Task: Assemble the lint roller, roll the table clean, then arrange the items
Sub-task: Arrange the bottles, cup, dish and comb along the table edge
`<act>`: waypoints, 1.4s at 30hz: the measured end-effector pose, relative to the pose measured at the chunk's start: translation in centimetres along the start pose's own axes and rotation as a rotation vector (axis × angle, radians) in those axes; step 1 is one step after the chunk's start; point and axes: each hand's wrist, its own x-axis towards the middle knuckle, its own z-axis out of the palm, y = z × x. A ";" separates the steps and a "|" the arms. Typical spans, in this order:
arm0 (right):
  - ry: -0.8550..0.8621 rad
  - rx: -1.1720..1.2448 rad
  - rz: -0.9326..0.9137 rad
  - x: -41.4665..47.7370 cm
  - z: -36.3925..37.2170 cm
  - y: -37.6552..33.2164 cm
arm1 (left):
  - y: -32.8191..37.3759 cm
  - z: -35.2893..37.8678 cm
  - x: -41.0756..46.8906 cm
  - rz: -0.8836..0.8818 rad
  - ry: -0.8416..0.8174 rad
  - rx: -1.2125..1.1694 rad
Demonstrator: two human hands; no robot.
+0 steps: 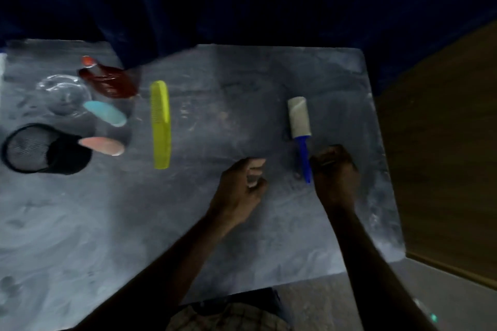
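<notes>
The lint roller (300, 126) lies on the grey table (242, 223) right of centre, with its white roll pointing away and its blue handle toward me. My right hand (334, 174) sits against the right side of the handle's near end with its fingers curled. The dim, blurred view does not show whether it grips the handle. My left hand (242, 188) rests on the table left of the handle, fingers curled in, with nothing seen in it. A yellow comb (160, 123) lies lengthwise at centre left.
At the left stand a clear glass bowl (64, 94), a black mesh strainer (29, 149), a dark red brush-like item (110, 80), a light blue oval piece (105, 113) and a pink oval piece (103, 145). A dark blue curtain (242, 8) hangs behind. The table's right edge meets a wooden floor (443, 142).
</notes>
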 end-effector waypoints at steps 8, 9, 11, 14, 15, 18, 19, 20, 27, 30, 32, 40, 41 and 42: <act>-0.297 0.061 -0.030 0.4 1.1 2.0 | 2.4 7.9 3.8 -0.228 -0.128 -0.245; -0.322 0.068 -0.048 0.5 1.2 2.2 | 2.4 8.2 4.0 -0.254 -0.133 -0.270; -0.367 0.092 -0.059 0.6 1.3 2.3 | 2.6 8.5 4.0 -0.301 -0.131 -0.296; -0.414 0.226 0.028 0.4 1.4 1.8 | 2.7 8.3 3.6 -0.307 -0.101 -0.296; -0.411 0.258 0.023 0.3 1.6 1.6 | 2.7 7.9 3.2 -0.296 -0.081 -0.289; -0.420 0.348 -0.022 -0.4 2.6 0.0 | 2.4 5.7 1.9 -0.241 0.023 -0.254; -0.430 0.370 -0.045 -0.7 3.1 -0.9 | 2.3 4.7 1.3 -0.227 0.065 -0.257; -0.441 0.384 -0.077 -1.1 3.8 -1.9 | 2.0 3.5 0.7 -0.211 0.107 -0.262; -0.594 0.422 -0.168 -4.5 9.2 -10.3 | -0.6 -4.8 -2.0 -0.173 0.384 -0.174; -0.626 0.403 -0.154 -5.5 10.9 -13.3 | -1.6 -7.4 -2.2 -0.181 0.419 -0.169; -0.614 0.359 -0.175 -6.1 11.8 -14.8 | -2.3 -8.7 -2.2 -0.176 0.423 -0.171; -0.516 0.189 -0.146 -7.4 13.7 -17.4 | -4.6 -11.6 -1.5 -0.218 0.361 -0.198; -0.498 0.177 -0.141 -7.5 13.8 -17.4 | -4.7 -11.8 -1.4 -0.225 0.351 -0.203; -0.484 0.166 -0.137 -7.6 13.9 -17.4 | -4.8 -12.0 -1.3 -0.226 0.342 -0.203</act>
